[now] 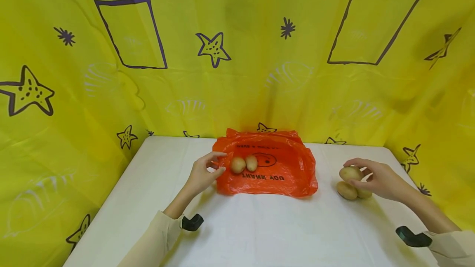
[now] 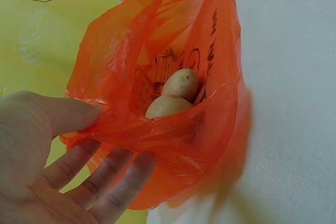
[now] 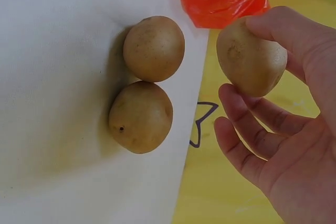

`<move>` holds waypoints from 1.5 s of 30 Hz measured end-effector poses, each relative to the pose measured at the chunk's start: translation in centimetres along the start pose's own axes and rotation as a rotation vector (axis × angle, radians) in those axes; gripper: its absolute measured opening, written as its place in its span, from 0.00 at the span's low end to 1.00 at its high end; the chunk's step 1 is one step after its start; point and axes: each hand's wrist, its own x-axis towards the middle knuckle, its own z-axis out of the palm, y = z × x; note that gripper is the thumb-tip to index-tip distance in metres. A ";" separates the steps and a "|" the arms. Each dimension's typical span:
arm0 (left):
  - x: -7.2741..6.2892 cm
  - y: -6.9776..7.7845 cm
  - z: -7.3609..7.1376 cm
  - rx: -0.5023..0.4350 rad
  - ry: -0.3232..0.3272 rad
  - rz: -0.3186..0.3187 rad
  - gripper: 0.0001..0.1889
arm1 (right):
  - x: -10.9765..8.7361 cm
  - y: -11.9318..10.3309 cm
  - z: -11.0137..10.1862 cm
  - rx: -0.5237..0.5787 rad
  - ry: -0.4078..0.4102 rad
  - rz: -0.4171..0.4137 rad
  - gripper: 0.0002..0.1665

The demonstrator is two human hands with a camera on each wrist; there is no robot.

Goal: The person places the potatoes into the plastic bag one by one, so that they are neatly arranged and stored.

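A black-printed red plastic bag [image 1: 297,178] is lying open on the counter [image 1: 259,230], left fingers [image 2: 126,184] pinching its rim. Two tan potatoes [image 1: 238,165] are resting inside, touching. Right fingers [image 3: 252,127] are holding another potato [image 3: 244,59] above two loose potatoes [image 3: 154,49], touching each other.

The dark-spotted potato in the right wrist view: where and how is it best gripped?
The spotted potato is probably best pinched from above, across the left and right sides in that view: both bulge free, while the table lies beneath and another potato apparently touches its upper edge.
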 end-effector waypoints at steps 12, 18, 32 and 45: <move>-0.1 -0.1 -0.1 -0.006 -0.001 -0.003 0.20 | -0.3 -1.5 -0.1 0.005 0.042 -0.003 0.27; -0.1 -0.1 -0.1 -0.004 0.001 -0.007 0.20 | -0.3 -2.4 -0.2 0.011 0.048 -0.031 0.27; -0.1 -0.1 -0.1 -0.009 0.000 -0.008 0.20 | 0.2 -4.5 -0.3 0.047 0.057 -0.085 0.29; -0.2 -0.1 -0.2 -0.010 -0.005 -0.019 0.19 | 0.6 -5.7 -0.1 0.095 0.035 -0.082 0.28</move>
